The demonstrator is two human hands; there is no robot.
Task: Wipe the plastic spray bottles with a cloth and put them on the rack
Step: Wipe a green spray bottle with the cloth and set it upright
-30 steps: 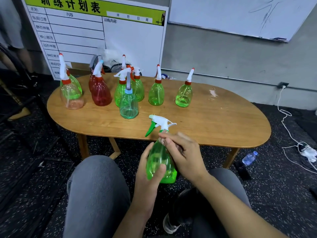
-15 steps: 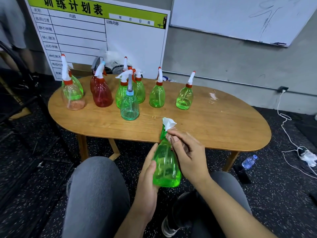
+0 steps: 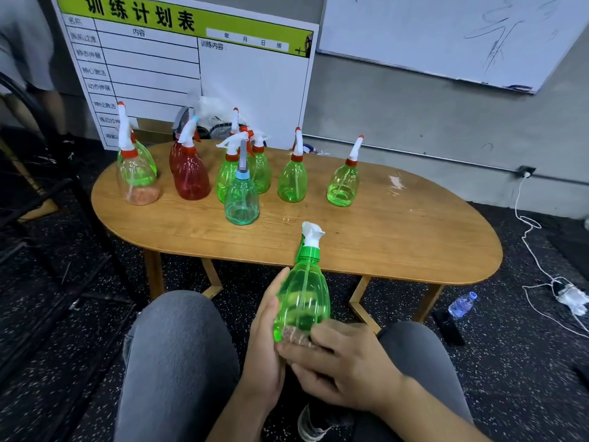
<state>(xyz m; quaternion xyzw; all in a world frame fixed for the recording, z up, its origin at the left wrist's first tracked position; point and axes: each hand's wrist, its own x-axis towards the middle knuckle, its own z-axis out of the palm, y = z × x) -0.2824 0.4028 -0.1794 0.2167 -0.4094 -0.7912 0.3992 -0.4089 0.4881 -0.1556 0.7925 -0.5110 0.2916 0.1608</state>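
In progress: 1 green spray bottle (image 3: 302,298) upright over lap, near table (image 3: 414,250) edge; left hand (image 3: 266,342) cradling its side, fingers straight; right hand (image 3: 338,362) pinching a small cloth (image 3: 294,336) against its base. Awaiting wiping, seemingly: 9 or so bottles on table. No rack visible.

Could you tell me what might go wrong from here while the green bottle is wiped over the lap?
1. The green spray bottle is held off the table, above the floor; the left hand only rests flat against it, so the grip could slip and it would drop.
2. The right hand rubs low at the base; the white trigger head may go unwiped.
3. No rack is visible, so placement is unclear.
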